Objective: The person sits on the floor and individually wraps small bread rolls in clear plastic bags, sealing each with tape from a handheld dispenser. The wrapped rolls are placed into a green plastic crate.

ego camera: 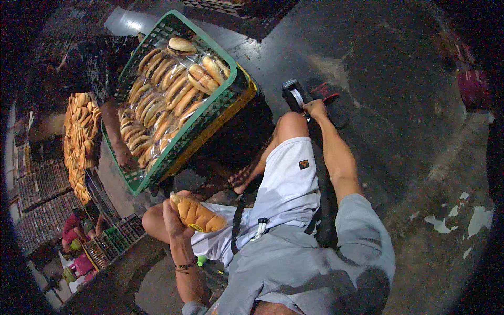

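My left hand [173,220] holds a golden bread loaf [201,214] above my left thigh; a yellow mark shows on the loaf's side, and a clear wrapper around it is likely. My right hand [315,109], beyond my right knee, is closed on the near end of a black device with a white roll [297,97], perhaps a tape or label dispenser. Ahead to the left stands a green plastic crate [189,132] filled with rows of filled bread rolls [151,106], many in clear plastic. A few rolls lie on top of the rows.
A co-worker's hand [126,160] reaches to the crate's near left corner. A yellow crate [212,138] sits beneath the green one. Farther left are a heap of bread [80,138], racks [47,185] and another person [73,230]. A red and black object [325,92] lies beyond my right hand.
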`<state>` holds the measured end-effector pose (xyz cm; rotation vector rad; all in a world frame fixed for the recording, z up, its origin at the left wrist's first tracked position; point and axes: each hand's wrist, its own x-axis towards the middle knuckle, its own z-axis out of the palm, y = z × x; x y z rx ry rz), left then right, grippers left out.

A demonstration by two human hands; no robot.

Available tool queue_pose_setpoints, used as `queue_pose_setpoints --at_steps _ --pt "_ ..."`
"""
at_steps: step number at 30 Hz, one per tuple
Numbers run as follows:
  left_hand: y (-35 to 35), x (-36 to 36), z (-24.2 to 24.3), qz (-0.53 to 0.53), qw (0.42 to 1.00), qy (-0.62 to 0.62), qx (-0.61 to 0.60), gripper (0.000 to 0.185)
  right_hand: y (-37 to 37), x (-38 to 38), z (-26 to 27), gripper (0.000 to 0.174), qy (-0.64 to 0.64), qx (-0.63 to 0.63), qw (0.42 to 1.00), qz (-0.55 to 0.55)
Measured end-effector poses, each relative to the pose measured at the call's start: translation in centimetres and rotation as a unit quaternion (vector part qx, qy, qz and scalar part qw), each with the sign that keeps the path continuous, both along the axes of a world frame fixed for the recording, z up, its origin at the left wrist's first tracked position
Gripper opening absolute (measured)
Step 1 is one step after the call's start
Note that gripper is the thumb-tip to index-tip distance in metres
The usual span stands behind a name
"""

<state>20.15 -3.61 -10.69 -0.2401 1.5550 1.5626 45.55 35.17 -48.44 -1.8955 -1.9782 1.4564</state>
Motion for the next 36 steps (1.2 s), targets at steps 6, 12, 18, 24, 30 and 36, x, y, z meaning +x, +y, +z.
queue_pose_setpoints --at_steps 6,12,18,24,30,36 --pt "-1.9 -0.2 -0.5 0.049 0.999 0.005 0.021 0.047 -2.1 2.4 5.9 0.02 0.131 -0.006 0.99 -0.05" --pt "1.0 -0.1 0.2 -0.033 0.996 0.071 -0.049 0.044 -7.5 5.4 2.1 0.021 -0.029 0.036 0.998 -0.034" --pt "0.2 -1.5 -1.1 -0.083 0.993 -0.002 0.084 0.043 -7.4 4.4 -2.1 0.025 -0.056 0.149 0.987 -0.022" --pt "-0.3 -3.4 -1.8 -0.139 0.979 0.138 0.054 0.045 -7.7 6.1 0.2 0.022 0.051 0.083 0.98 -0.175" --pt "4.8 -1.6 0.6 -0.234 0.879 0.415 0.027 0.041 -8.7 5.0 23.0 0.053 0.609 -0.326 0.708 -0.15" --pt "9.3 -1.0 4.2 -0.225 0.778 0.581 0.079 0.03 -13.3 -0.4 36.2 0.091 0.674 -0.426 0.583 0.156"
